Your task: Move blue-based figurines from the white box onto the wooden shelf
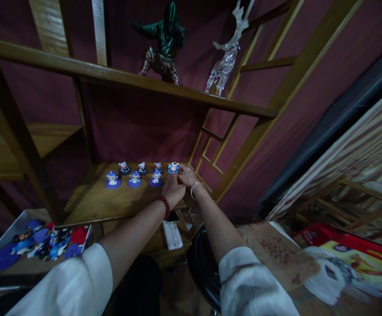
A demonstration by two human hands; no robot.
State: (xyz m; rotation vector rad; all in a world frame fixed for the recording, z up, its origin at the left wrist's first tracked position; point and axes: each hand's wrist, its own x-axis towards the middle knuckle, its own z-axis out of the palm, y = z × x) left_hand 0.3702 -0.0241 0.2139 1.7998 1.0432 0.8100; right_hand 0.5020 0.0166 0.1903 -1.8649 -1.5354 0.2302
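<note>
Both hands meet at the right end of a wooden shelf (88,197). My left hand (173,189), with a red bead bracelet, has its fingers bent just below a small blue-based figurine (173,167). My right hand (188,176), wearing a silver bangle, reaches to that figurine's right side; its fingertips are partly hidden, so a grip cannot be made out. Left of the hands stand three purple-based figurines in front, including one at the left (112,180) and one nearest my left hand (155,178). Behind them are three dark-based ones, such as the leftmost (124,168).
A box (26,215) of figurines lies at lower left. The upper shelf (128,79) bears a green statue (166,41) and a clear deer (225,61). Below the hands are a white object (173,235) and a black stool (202,267). Plastic bags (329,276) lie at right.
</note>
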